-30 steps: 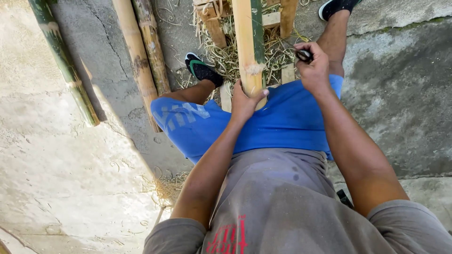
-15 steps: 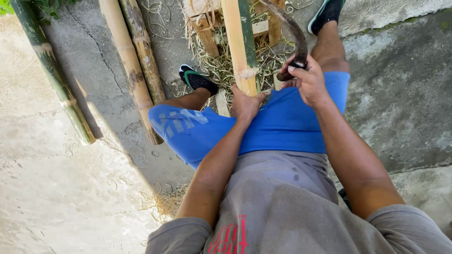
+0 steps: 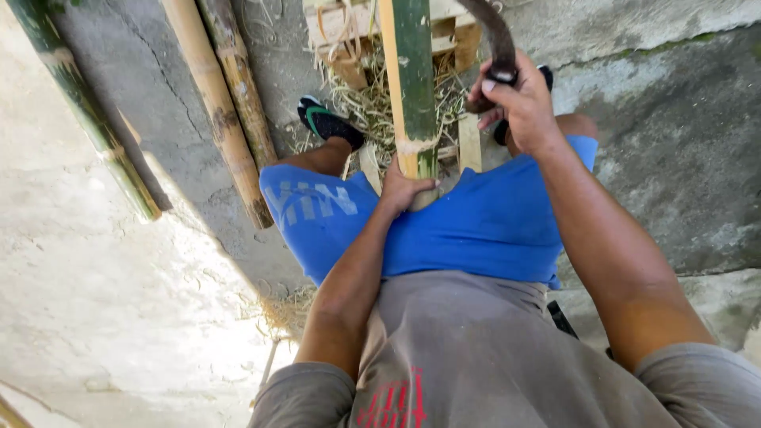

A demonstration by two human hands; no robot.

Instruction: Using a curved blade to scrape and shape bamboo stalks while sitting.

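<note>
Nearest, a grey shirt with red print and bright blue shorts, seated low over the work. Left hand clamped round the cut lower end of a green bamboo pole, bracing it against the lap, grip clenched tight on the stem just under a pale node ring. Right hand up and fisted round the dark handle of a curved, dark-bladed knife, blade arcing out of the top of the shot, poised just beside the pole and not in contact with it. No fresh notch or stripped patch visible on the green skin facing the camera, so by the look of things the cutting on this pole barely begun, most of it left. Underneath, a litter of dry, straw-coloured shavings and strips over pale wooden slats, suggesting plenty of trimming already done hereabouts. One black shoe with green trim planted in the scraps. Further left, two tan bamboo poles lying side by side, and a mottled green bamboo length well apart. All on cracked grey concrete ground, outdoors, hard sunlight at left, shade at right.
</note>
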